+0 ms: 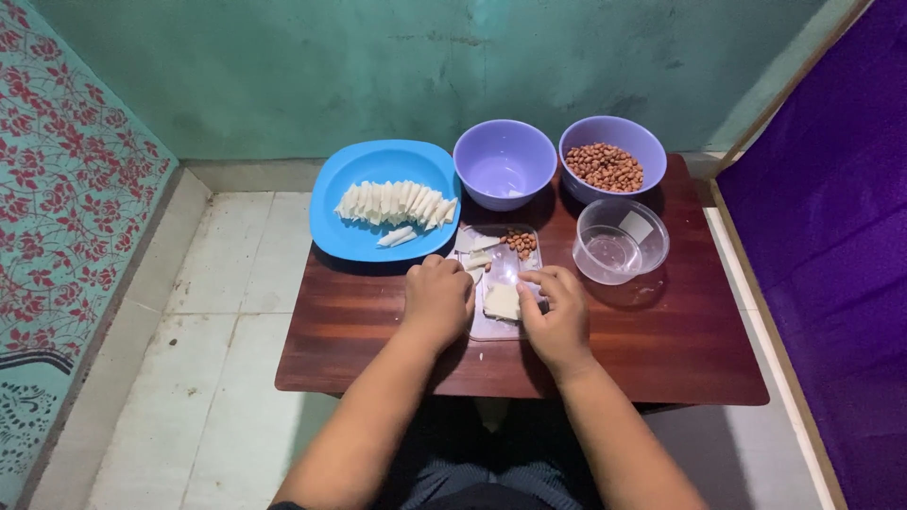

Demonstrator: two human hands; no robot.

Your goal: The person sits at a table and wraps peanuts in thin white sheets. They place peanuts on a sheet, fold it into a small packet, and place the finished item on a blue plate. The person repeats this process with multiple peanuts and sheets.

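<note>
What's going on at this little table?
A person sits at a small dark wooden table, both hands on a clear flat tray. The right hand touches a pale square wrapper lying on the tray; the left hand rests at the tray's left edge. A few peanuts sit at the tray's far end. Behind it, a blue plate holds a row of rolled white pieces, with an almost empty purple bowl, a purple bowl of peanuts and a clear container alongside.

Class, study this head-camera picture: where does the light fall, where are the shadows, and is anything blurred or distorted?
Head view: dim, soft light overhead; sheen on the wooden table and clear container; shadows under the blue plate and the hands; corners darken; wide-angle lens bends the walls; both hands sharp.
</note>
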